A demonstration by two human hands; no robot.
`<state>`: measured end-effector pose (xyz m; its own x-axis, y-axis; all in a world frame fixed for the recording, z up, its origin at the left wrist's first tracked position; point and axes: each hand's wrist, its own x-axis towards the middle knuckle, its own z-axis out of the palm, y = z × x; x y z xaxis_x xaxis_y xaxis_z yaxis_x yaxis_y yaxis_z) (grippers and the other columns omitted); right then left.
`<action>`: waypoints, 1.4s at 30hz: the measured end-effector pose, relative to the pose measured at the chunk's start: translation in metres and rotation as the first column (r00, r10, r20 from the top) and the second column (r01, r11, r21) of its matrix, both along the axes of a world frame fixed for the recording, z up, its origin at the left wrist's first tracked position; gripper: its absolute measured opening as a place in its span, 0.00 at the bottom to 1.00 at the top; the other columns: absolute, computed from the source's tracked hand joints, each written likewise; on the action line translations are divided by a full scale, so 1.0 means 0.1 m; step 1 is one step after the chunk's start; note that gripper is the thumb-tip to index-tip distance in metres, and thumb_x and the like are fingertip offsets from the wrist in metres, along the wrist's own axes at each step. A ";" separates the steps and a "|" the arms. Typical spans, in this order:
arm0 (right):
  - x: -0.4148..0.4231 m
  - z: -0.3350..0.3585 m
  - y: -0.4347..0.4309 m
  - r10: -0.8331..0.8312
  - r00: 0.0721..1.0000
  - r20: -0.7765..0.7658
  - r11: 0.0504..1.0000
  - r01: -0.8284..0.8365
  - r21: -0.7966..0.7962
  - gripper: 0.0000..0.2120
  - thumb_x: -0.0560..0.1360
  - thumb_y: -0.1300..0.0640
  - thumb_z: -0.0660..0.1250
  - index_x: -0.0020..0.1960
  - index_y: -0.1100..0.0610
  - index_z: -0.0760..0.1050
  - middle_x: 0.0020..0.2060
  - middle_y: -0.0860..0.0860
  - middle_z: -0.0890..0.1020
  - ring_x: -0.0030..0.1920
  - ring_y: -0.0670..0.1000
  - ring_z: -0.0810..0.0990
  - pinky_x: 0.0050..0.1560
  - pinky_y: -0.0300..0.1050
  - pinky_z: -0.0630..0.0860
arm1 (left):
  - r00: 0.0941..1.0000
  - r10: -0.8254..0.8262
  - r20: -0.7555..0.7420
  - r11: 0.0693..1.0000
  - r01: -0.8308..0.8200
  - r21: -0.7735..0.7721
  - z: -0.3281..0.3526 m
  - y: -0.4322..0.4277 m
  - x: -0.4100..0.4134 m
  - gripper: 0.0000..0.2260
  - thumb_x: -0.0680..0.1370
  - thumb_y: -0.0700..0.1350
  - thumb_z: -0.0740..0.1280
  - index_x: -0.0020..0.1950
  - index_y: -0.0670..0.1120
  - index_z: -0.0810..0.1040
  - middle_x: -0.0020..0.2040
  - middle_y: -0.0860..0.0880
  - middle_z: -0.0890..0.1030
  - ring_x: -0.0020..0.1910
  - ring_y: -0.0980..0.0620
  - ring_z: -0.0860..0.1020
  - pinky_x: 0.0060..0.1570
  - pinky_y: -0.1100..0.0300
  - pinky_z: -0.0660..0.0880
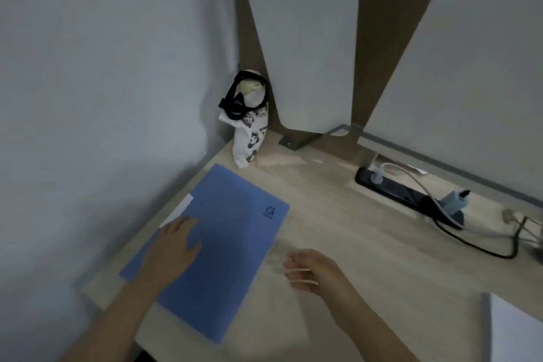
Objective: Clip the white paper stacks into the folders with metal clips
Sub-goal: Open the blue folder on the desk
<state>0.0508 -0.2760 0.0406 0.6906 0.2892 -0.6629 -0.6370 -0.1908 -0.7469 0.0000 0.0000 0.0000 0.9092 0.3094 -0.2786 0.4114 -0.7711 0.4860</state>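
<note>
While the left hand (176, 247) is lying flat, fingers straight, on the blue folder (226, 244), the right hand (314, 270) is hovering just right of it, loosely curled, empty.

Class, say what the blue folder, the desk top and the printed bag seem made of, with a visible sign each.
Blue folder: probably matte plastic or card; flat, dull, textured.
Desk top: likely wood-look laminate; pale grain, smooth.
Printed bag: soft cloth or paper, unclear which; it creases and slumps.
</note>
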 end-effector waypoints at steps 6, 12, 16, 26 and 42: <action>-0.25 -0.44 0.54 0.004 0.988 -0.152 0.993 -0.022 -0.115 0.07 0.76 0.61 0.60 0.53 0.56 0.70 0.39 0.52 0.76 0.40 0.50 0.75 0.39 0.39 0.70 | 0.982 0.149 -0.118 0.988 -0.143 0.058 -0.24 0.42 -0.04 0.37 0.75 0.53 0.66 0.76 0.41 0.49 0.76 0.41 0.54 0.74 0.41 0.57 0.70 0.47 0.61; -0.33 -0.53 0.75 -0.016 0.985 -0.170 0.990 -0.009 -0.144 0.18 0.76 0.60 0.60 0.60 0.72 0.66 0.37 0.52 0.69 0.40 0.57 0.72 0.40 0.47 0.69 | 0.987 0.150 -0.057 0.988 -0.152 -0.024 -0.43 0.37 -0.09 0.38 0.74 0.50 0.68 0.75 0.38 0.51 0.75 0.39 0.58 0.73 0.40 0.60 0.70 0.45 0.61; -0.39 -0.53 0.83 -0.023 0.980 -0.198 0.994 0.001 -0.109 0.07 0.73 0.61 0.60 0.49 0.62 0.74 0.39 0.54 0.71 0.35 0.49 0.69 0.33 0.39 0.66 | 0.990 0.144 -0.001 0.989 -0.144 -0.026 -0.46 0.25 -0.18 0.37 0.75 0.51 0.67 0.75 0.38 0.52 0.76 0.41 0.57 0.75 0.43 0.56 0.73 0.48 0.57; -0.48 -0.60 0.21 -0.319 0.947 0.045 0.945 0.322 -0.063 0.06 0.74 0.69 0.63 0.50 0.66 0.74 0.47 0.64 0.82 0.45 0.60 0.80 0.46 0.54 0.76 | 0.921 0.379 -0.084 0.809 -0.374 -0.453 -0.37 -0.13 -0.20 0.10 0.77 0.48 0.62 0.41 0.43 0.71 0.38 0.45 0.72 0.36 0.50 0.72 0.38 0.55 0.70; -0.92 -0.70 -1.82 -0.699 0.695 0.166 0.692 0.717 -0.085 0.09 0.76 0.64 0.62 0.55 0.57 0.75 0.47 0.56 0.83 0.47 0.60 0.81 0.46 0.53 0.77 | 0.998 0.035 -0.057 0.777 -0.063 -0.627 -0.39 -2.33 0.24 0.17 0.80 0.44 0.57 0.33 0.41 0.73 0.33 0.50 0.73 0.38 0.50 0.72 0.36 0.62 0.66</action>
